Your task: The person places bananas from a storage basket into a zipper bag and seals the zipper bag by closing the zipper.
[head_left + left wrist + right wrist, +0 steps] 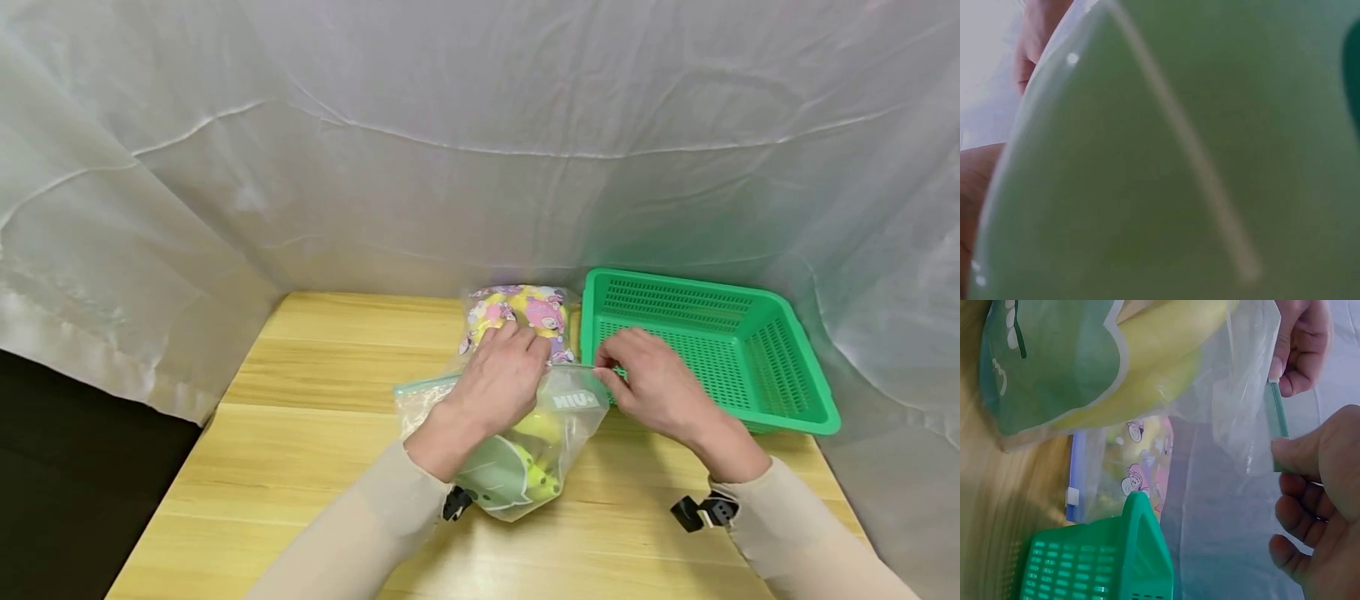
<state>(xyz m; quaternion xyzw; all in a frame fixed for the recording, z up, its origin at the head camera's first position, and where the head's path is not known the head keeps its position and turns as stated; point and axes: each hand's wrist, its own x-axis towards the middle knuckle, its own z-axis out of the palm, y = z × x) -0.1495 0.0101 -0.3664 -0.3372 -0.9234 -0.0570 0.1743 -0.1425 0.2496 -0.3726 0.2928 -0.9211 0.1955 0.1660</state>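
Observation:
A clear zip bag [495, 483] with a green print hangs over the table, holding yellow curved things [1172, 337] that look like bananas. My left hand [497, 379] pinches the bag's green zip strip [1277, 412] near its middle, by a small whitish piece. With thumb and forefinger, my right hand [660, 387] pinches the strip's right-hand end; its other fingers [1291, 553] are curled loosely. The bag's printed side [1147, 162] fills most of the left wrist view and hides much of the hands there.
Behind the bag lies another zip bag [525, 312] with a colourful cartoon-patterned item inside. To its right stands a green plastic basket [795, 367] with perforated walls. The wooden table [315, 467] meets a pale cloth curtain [465, 208] at the back and sides.

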